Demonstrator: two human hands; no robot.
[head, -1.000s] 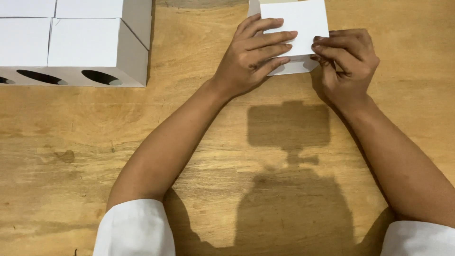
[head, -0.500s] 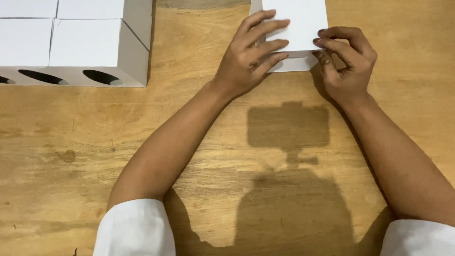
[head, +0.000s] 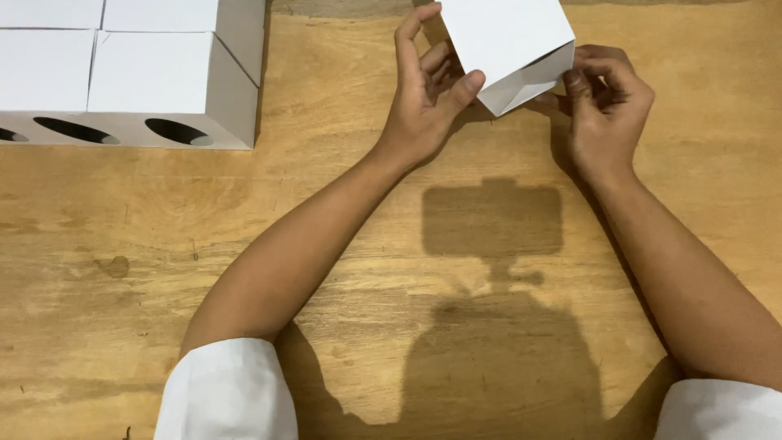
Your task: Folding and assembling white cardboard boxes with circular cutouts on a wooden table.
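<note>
Head view. I see the small white folded-cardboard box [head: 507,41] held above the far part of the wooden tabletop [head: 342,212], tilted, with 1 corner pointing down toward me and its long axis running from upper left to lower right. Its faces are plain white; the lower flap edge looks slightly shaded. The left hand [head: 423,98] is loosely spread, thumb pressing the box's left edge. The right hand [head: 607,106] pinches the box's right corner with curled fingers. At far left stands a block of white cardboard boxes with oval cut-outs [head: 130,77].
</note>
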